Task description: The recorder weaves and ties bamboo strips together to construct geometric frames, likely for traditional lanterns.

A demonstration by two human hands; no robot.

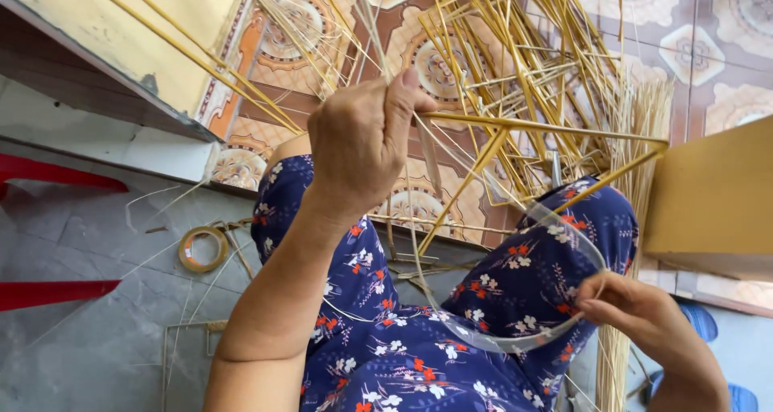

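My left hand (362,138) is raised in the middle of the view, fingers closed around the corner of a yellow bamboo stick frame (547,129) and a thin clear strip (515,344). The strip loops down over my lap in blue flowered cloth (403,356) and curves up to my right hand (636,311) at the lower right, which pinches its other part. Behind the frame lies a pile of yellow bamboo stick frames (515,50) on the patterned tile floor.
A roll of tape (203,249) lies on the grey floor at left, near loose thin strips. A bundle of pale straw-like slivers (636,130) stands at right beside a yellow box (713,195). Red bars (48,175) show at the far left.
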